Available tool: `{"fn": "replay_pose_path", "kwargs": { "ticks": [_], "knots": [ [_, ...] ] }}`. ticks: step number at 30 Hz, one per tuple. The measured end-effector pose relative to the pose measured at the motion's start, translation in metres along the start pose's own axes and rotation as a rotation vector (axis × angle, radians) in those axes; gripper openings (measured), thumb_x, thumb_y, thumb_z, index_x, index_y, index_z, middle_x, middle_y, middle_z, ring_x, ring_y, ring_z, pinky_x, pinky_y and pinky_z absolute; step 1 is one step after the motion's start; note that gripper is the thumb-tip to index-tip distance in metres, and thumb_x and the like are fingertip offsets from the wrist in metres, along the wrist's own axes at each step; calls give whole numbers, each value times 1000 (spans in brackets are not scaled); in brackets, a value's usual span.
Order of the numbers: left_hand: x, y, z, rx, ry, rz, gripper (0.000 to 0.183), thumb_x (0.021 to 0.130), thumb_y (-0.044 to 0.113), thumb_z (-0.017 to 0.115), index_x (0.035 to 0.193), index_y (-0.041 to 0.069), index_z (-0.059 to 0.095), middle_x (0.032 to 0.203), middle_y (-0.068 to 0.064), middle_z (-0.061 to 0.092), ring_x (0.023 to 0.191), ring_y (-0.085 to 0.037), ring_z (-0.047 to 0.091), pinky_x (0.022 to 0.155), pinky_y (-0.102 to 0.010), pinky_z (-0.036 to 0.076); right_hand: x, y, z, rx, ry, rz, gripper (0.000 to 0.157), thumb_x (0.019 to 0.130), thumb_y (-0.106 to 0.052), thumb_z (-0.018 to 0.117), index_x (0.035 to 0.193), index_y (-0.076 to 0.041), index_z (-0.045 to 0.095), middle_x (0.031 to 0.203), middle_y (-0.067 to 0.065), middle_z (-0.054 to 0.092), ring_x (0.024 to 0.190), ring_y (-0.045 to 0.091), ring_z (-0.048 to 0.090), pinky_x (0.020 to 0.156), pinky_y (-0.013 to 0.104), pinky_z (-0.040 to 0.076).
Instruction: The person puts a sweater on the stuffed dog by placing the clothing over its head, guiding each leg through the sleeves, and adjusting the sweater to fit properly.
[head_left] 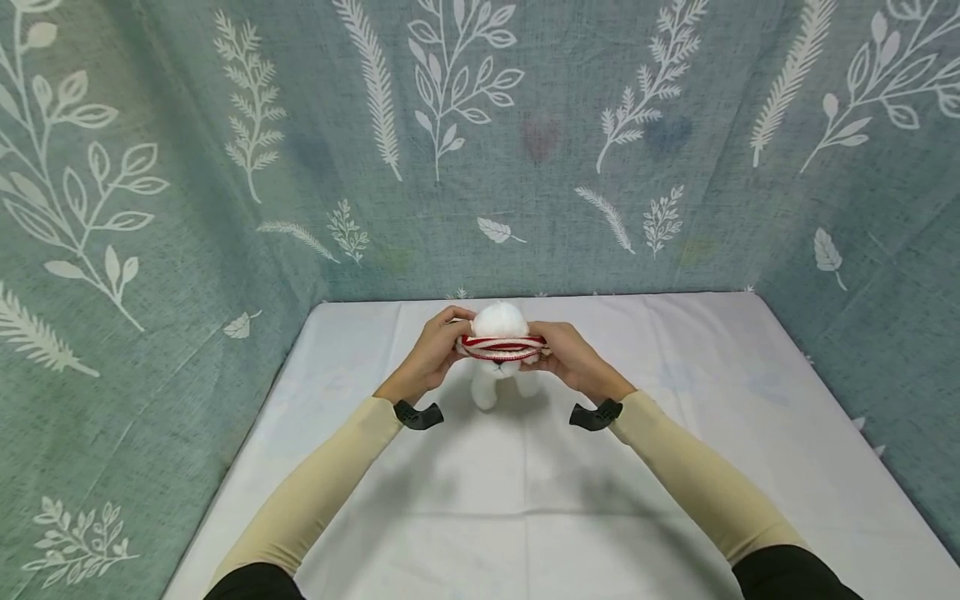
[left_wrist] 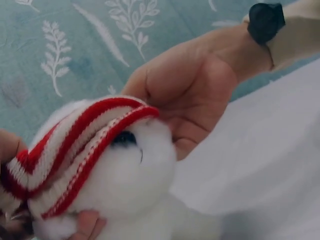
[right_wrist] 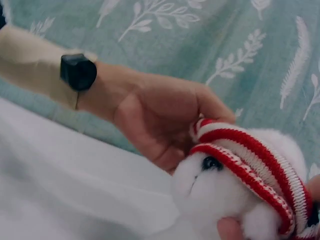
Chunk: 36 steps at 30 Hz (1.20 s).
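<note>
A white plush toy (head_left: pixel 486 390) with a dark eye faces the person on the table. Around its head at eye level runs a red-and-white striped knitted band (head_left: pixel 501 348); the fluffy crown shows above it. My left hand (head_left: pixel 435 350) grips the band and the side of the head, its thumb under the cheek in the left wrist view. On the opposite side, my right hand (head_left: pixel 572 354) pinches the band's other end. In the right wrist view the band (right_wrist: pixel 250 150) slants just over the eye. Fingers behind the head are hidden.
White cloth covers the table (head_left: pixel 480 533). Green-grey curtains (head_left: pixel 540 150) with white leaf prints stand along the back and both sides. Each wrist wears a dark strapped device, such as the left one (head_left: pixel 418 415).
</note>
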<state>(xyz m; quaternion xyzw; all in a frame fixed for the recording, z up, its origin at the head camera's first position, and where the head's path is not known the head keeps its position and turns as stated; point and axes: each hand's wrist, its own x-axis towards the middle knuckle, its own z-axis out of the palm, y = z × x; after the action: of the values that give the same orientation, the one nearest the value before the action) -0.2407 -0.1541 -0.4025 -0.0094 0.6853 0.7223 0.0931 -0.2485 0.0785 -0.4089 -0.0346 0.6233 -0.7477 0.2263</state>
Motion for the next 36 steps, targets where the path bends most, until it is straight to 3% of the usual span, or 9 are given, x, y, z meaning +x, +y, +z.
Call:
{"fn": "replay_pose_path", "kwargs": {
  "ticks": [4,7,12,15,18,22,31,36],
  "knots": [
    [2,-3,4,-66,53,-14,19,91,-1,54,109,5,59,115,-14,59,84,-17,63,67,-25,53,1,0,1,23,25,13,36,102,-16,57,128,7,64,98,12,69,79,18,71,83,38,60],
    [2,-4,5,-81,61,-19,15,91,-3,54,104,5,56,115,-14,59,82,-16,61,65,-24,52,0,-1,-1,-12,-13,-28,38,104,-20,55,132,5,63,105,13,68,85,18,71,84,37,60],
    [-1,-2,2,-40,-34,-40,26,98,10,58,123,9,50,125,-19,55,95,-23,65,76,-30,57,-4,0,-8,-28,-124,-66,44,108,-21,50,144,3,53,124,17,62,96,18,68,89,36,58],
    [-2,2,2,37,-107,-47,38,98,16,64,129,12,43,130,-21,52,101,-28,66,79,-37,60,-7,0,-9,-40,-175,-55,50,107,-19,54,152,1,43,137,19,56,109,21,66,94,38,55],
    [-3,4,4,92,-137,-36,44,96,15,67,129,12,39,133,-21,49,103,-30,66,80,-40,60,-9,0,-7,-50,-178,-45,58,105,-19,61,156,-2,38,144,20,52,118,24,62,99,41,53],
    [-4,5,8,88,-121,-17,47,89,5,65,128,10,38,136,-18,44,109,-29,58,84,-36,56,-9,1,-3,-39,-134,-29,63,100,-12,64,156,-4,37,145,20,50,120,27,59,100,42,52],
    [-5,0,17,-12,-65,-7,60,75,-15,63,125,8,41,138,-18,43,120,-32,50,85,-33,51,-12,2,2,-22,-104,-20,77,92,7,57,161,-9,27,156,18,37,134,31,45,107,42,43],
    [-5,-3,17,-51,-42,-12,55,76,-15,63,121,8,43,135,-19,49,116,-30,54,82,-31,52,-13,2,1,-29,-107,-10,78,92,7,56,162,-11,28,156,16,38,135,31,45,108,43,42]
  ]
}}
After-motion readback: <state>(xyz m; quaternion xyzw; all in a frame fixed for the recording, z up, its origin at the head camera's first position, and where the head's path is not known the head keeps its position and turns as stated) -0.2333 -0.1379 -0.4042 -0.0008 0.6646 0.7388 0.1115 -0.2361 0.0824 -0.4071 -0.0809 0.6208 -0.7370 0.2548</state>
